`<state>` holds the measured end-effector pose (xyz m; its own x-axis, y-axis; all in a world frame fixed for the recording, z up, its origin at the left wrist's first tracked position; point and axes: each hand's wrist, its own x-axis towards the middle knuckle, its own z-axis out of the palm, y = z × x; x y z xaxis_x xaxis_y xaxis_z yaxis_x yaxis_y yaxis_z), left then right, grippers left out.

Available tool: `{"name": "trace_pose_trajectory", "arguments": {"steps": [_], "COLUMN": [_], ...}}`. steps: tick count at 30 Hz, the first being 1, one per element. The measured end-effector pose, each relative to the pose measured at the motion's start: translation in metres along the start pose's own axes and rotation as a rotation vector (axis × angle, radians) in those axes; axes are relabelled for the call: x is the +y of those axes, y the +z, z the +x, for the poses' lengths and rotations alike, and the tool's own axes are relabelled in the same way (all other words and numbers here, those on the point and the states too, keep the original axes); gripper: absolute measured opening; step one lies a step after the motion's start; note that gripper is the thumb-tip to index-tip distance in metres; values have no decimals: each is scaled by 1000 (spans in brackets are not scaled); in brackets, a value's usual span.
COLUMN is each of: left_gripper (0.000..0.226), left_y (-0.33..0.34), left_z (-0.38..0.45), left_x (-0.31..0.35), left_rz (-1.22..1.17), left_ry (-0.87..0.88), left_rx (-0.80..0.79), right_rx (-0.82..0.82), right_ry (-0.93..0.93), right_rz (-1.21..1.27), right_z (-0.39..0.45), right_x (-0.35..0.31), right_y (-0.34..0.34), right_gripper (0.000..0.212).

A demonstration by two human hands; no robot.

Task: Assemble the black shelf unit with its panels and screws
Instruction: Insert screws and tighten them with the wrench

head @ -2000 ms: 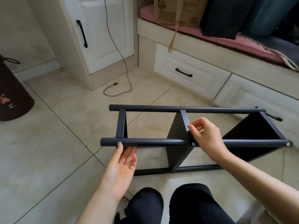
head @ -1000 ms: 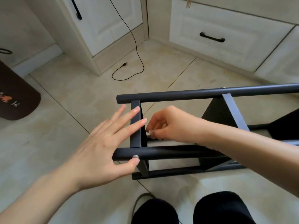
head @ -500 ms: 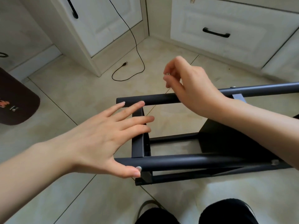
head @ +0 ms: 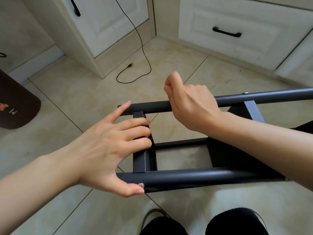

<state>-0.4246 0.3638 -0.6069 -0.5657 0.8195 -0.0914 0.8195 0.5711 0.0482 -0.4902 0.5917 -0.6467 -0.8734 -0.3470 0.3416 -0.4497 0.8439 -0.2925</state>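
The black shelf unit lies on its side on the tiled floor, its near tube [head: 194, 178] and far tube [head: 262, 98] running left to right. My left hand [head: 105, 150] spreads over the left end panel [head: 138, 164]; its fingers press on the panel and its thumb touches a silver screw [head: 141, 185] at the near tube's end. My right hand [head: 191, 106] hovers over the far tube with curled fingers, thumb against forefinger; nothing shows between them. Another screw [head: 245, 93] sits in the far tube above the middle panel [head: 254, 112].
A black cable [head: 144, 53] with a loose plug trails over the floor behind the shelf. A brown mat [head: 15, 106] lies at the left. A white cabinet [head: 110, 22] and a drawer front with a black handle [head: 227, 32] stand behind. My knees [head: 237, 223] are below.
My right hand came up from inside the frame beside the end panel to above the far tube. My left hand settled onto the end panel, thumb staying at the near screw.
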Motion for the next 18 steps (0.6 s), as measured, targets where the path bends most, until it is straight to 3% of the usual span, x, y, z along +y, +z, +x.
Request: {"name": "trace_pose_trajectory", "arguments": {"steps": [11,18], "left_gripper": [74,85], "left_y": [17,27], "left_z": [-20,-27], "left_x": [15,17], "left_rz": [-199,-307], "left_ry": [-96,-113], "left_rx": [7,86], "right_rx": [-36,72], "right_ry": [-69,-240], "right_rz": [-64,173], "right_z": [-16,-30], "right_x": [-11,-19], "right_y": [-2,-16], "right_gripper": [24,21]}}
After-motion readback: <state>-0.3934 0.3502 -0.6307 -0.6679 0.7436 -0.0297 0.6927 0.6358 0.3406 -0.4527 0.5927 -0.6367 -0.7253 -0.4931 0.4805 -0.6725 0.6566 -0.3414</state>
